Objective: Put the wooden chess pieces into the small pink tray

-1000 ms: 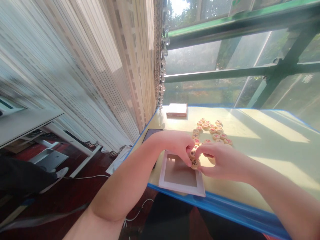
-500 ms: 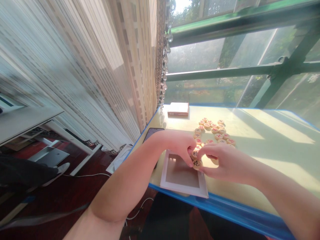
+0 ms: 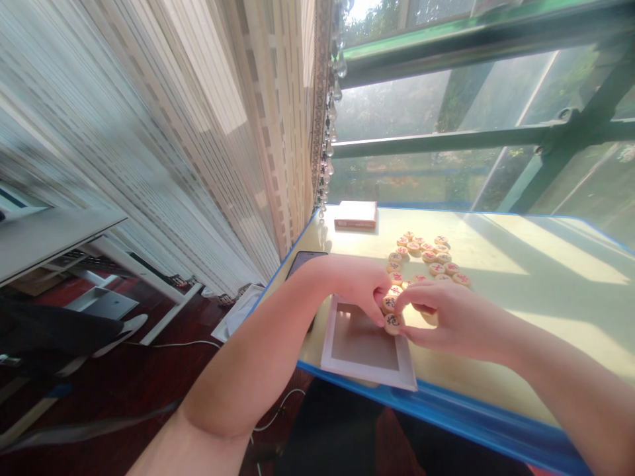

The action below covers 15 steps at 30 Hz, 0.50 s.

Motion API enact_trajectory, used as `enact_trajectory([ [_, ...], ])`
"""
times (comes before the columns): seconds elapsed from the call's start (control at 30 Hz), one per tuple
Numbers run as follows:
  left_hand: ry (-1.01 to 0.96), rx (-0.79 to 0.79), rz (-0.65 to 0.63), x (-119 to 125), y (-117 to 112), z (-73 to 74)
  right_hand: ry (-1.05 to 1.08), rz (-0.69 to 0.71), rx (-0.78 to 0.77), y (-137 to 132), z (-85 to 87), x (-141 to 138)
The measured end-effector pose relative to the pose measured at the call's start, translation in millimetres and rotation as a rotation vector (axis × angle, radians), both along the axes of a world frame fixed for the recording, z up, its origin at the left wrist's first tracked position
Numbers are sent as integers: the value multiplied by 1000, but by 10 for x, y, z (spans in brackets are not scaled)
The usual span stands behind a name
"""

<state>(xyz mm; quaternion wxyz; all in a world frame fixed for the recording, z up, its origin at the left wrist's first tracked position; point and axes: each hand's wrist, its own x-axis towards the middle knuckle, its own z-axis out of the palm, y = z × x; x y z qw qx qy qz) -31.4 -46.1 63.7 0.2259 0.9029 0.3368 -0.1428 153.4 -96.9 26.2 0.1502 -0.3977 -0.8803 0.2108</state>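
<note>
Round wooden xiangqi pieces with black or red characters form a short row between my hands. The nearest xiangqi piece (image 3: 393, 323), with a black character, is over the right part of a shallow white-rimmed box (image 3: 407, 370). My left hand (image 3: 360, 284) curls against the row from the left, thumb by the nearest piece. From the right, my right hand (image 3: 441, 314) holds the row, thumb at the nearest piece and bent fingers at the one behind. My fingers hide part of the row. More loose pieces (image 3: 436, 269) lie flat on the table beyond my hands.
A flat white-topped box (image 3: 356, 215) sits at the back left of the pale table (image 3: 506, 311), which has a blue edge. A phone (image 3: 300, 261) lies partly under my left forearm. Curtains (image 3: 198, 132) hang at left; a window is behind. A person's foot (image 3: 131, 325) shows below left.
My hands keep nearly the same hold on the row of pieces. The whole view has shifted slightly; the loose pieces and boxes stay in place.
</note>
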Motion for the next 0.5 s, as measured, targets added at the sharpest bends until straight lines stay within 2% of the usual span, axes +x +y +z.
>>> enact_trajectory([
  [0.13,2,-1,-2,-15,-1,23,5,-13,6,-6,49,10],
  [0.2,-8,37,10,-22,-3,37,-2,-82,5,65,37,71],
  [0.27,-41,108,33,-27,6,42,-2,-245,32,189,-18,175],
  [0.37,-110,212,85,-35,47,25,-35,-545,218,389,-149,354],
  [0.43,-148,266,138,-42,86,1,-117,-705,198,462,-233,432],
  [0.5,-162,316,215,-50,121,-24,-169,-730,97,465,-293,452],
])
